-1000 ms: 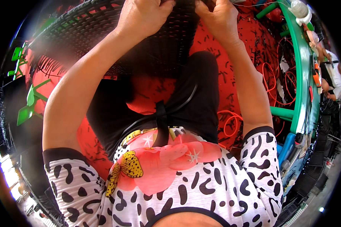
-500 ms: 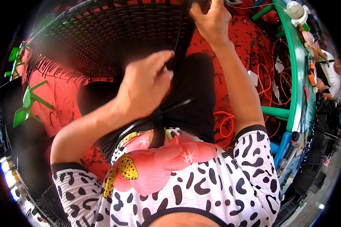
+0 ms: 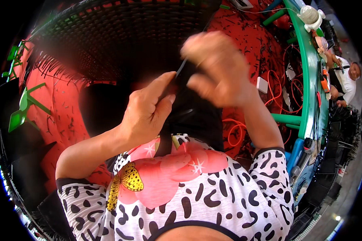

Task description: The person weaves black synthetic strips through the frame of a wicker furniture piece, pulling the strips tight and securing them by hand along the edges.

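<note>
A black woven wicker piece point(image 3: 120, 30) leans across my lap at the upper left, with loose strip ends sticking out along its lower left edge. My left hand point(image 3: 147, 108) is in front of it, fingers bent, index finger and thumb closing on a thin dark strip point(image 3: 182, 68). That strip rises from the left index fingertip toward the other hand. My right hand point(image 3: 219, 68) is over my lap, close to the strip's upper end. Motion smears its fingers, so their grip does not show.
Dark scraps litter the red floor point(image 3: 66, 108). Green stools point(image 3: 24, 106) stand at left. Along the right runs a green table point(image 3: 309, 84) with a white fan point(image 3: 311, 17) and tools. An orange cord point(image 3: 237, 130) lies below it. Another person point(image 3: 348, 80) sits beyond the table.
My right hand has come down from the wicker's upper right edge toward my left hand. The left hand has shifted slightly left and down.
</note>
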